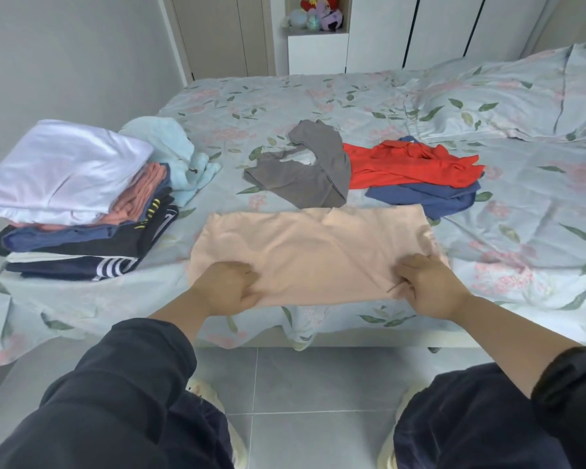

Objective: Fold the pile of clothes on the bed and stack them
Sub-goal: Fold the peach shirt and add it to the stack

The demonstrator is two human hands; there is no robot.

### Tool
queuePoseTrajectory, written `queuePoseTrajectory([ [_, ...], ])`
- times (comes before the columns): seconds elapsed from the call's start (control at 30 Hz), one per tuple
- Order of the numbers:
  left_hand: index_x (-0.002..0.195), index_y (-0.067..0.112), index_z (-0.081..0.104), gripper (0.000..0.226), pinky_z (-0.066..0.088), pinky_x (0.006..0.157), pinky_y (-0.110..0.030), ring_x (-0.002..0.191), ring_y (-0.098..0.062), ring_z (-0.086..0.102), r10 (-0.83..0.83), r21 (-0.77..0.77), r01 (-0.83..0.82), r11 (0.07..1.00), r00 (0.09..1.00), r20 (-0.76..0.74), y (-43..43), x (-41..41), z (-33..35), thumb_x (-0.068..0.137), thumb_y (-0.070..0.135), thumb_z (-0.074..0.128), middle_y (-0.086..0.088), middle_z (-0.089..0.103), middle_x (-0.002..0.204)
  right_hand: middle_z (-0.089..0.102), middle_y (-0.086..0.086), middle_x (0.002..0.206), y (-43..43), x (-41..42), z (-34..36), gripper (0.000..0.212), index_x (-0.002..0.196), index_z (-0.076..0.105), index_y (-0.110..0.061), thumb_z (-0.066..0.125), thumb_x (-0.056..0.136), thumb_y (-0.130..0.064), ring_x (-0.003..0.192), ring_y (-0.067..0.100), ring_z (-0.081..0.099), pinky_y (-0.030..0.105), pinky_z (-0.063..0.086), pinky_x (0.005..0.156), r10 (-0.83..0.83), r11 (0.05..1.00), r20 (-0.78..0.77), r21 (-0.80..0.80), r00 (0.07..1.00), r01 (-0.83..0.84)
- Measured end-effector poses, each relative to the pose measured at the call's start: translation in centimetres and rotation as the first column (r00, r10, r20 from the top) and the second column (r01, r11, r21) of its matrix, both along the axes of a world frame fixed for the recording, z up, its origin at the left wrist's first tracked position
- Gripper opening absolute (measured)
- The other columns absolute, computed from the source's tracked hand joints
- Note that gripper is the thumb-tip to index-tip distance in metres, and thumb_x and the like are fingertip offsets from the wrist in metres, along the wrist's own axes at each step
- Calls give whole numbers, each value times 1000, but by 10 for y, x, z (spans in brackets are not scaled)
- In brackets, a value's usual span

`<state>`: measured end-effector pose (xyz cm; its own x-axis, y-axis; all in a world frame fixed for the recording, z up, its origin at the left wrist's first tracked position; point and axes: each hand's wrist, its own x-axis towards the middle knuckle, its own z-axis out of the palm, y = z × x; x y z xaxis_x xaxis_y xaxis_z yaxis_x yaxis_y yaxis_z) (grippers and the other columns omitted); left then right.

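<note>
Peach garment pinched at both near corners, right at the bed's edge

The left hand (pixel 229 287) and right hand (pixel 427 287) each pinch a near corner of the flat pale-peach cotton garment (pixel 312 245), which lies on the floral-sheeted bed (pixel 521 231) by its edge. Uneven lifting could skew the fold or let the garment slip floorward. Its far hem could snag the crumpled grey garment (pixel 305 177) just beyond. The tall folded stack (pixel 75 204) at the left looks uneven and might topple when topped.
</note>
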<state>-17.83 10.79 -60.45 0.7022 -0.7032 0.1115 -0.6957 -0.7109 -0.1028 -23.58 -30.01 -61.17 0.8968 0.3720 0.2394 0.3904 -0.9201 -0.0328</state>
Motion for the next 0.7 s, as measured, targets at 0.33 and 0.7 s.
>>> queuePoseTrajectory([
  [0.33,152,30,7,55,11,116,-45,146,-22,7,513,-106,-565,819,801,-309,-107,64,-19,100,40,21,0,6,161,55,17,101,21,81,3,19,98,60,0,46,89,-10,97,36,49,43,41,81,-510,789,-88,348,856,506],
  [0.7,152,34,7,59,3,118,-47,147,-20,-3,530,-109,-566,817,812,-244,-108,70,-48,95,45,18,2,-1,161,58,16,125,-26,177,-5,37,119,60,-8,34,100,-26,117,36,43,43,31,97,-549,820,-134,105,825,563],
])
